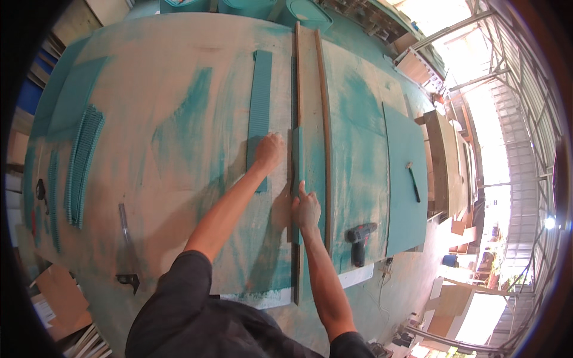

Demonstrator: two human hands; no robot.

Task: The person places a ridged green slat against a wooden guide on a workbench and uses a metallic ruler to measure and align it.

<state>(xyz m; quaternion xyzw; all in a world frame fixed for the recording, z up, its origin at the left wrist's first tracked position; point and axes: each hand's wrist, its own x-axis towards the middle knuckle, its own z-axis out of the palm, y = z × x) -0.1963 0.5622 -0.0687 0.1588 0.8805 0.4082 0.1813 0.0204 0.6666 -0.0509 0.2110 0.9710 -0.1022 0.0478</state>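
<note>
Hands, left (pixel 270 152) curled by ribbed teal strip (pixel 259 98), right (pixel 307 211) on smooth bar (pixel 298 156), grip unclear

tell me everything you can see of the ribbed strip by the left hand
The strip is long, narrow and teal, with fine crosswise ridges; its material is unclear. It lies flat on the table, running near to far, left of the rails. The left hand overlaps its right edge; contact is unclear.

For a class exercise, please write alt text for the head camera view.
A person's left hand is at a ribbed teal strip and the right hand at a narrower teal strip, over a teal-smeared worktable. A drill and a hammer lie to the right.
</note>
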